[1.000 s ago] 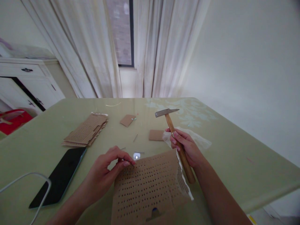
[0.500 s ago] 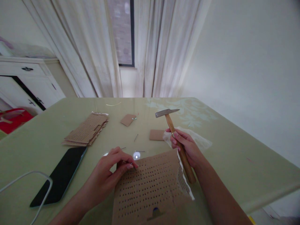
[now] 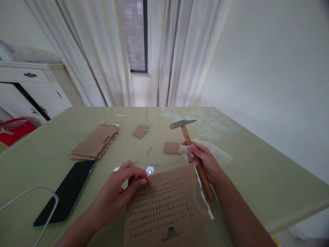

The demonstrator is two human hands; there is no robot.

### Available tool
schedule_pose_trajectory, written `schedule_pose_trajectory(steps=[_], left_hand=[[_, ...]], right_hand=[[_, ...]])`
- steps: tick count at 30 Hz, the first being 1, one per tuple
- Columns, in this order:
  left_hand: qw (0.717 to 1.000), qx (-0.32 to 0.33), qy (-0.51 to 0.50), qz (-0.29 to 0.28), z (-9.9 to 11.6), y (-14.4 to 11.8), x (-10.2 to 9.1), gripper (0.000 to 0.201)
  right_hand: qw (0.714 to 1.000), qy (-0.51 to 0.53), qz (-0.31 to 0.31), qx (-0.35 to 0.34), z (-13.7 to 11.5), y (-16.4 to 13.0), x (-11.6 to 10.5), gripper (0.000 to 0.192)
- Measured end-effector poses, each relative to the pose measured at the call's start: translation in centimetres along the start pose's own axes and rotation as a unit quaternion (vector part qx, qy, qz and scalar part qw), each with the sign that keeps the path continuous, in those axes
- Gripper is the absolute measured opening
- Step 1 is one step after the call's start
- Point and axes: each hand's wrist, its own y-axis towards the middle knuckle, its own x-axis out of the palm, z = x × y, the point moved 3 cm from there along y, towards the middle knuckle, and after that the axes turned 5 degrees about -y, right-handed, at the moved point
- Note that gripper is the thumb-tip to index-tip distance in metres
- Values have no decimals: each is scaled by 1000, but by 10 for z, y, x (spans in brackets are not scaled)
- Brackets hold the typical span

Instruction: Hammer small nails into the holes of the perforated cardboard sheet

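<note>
My left hand (image 3: 125, 185) is closed in a pinch at the upper left of a perforated brown cardboard piece (image 3: 164, 199). Between thumb and forefinger sits a thin metal nail, mostly hidden by the fingers, its end down by the holes. Rows of small punched holes cover the cardboard, and its right edge is torn and white. In my right hand (image 3: 202, 159), a hammer (image 3: 183, 124) is gripped around its wooden handle, head up, beside that torn edge. Loose nails (image 3: 149, 151) lie on the table beyond the cardboard.
Left of my hands, a dark phone (image 3: 68, 192) lies under a white cable (image 3: 55, 206). Behind it rests a stack of perforated cardboard (image 3: 95, 140). Small cardboard pieces (image 3: 141, 131) and a clear plastic bag (image 3: 218, 151) lie farther back on the green table (image 3: 257, 178).
</note>
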Motion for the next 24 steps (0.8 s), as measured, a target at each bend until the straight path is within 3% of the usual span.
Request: schedule_pose_trajectory(steps=[11, 14, 17, 19, 22, 24], left_hand=[[1000, 14, -2, -4, 4, 1, 4, 14], [1000, 29, -5, -3, 6, 1, 7, 12], [999, 39, -7, -5, 7, 2, 9, 13], [999, 37, -5, -11, 6, 3, 9, 15], [999, 32, 0, -15, 3, 5, 9, 14], [999, 36, 4, -15, 2, 5, 9, 14]], right_hand=[[1000, -26, 4, -9, -5, 0, 1, 43], [997, -63, -5, -34, -19, -7, -2, 41], [982, -176, -17, -72, -45, -28, -1, 32], [944, -314, -37, -92, -64, -50, 7, 30], [834, -530, -94, -118, -82, -85, 31, 27], [778, -603, -97, -147, -87, -106, 48, 25]])
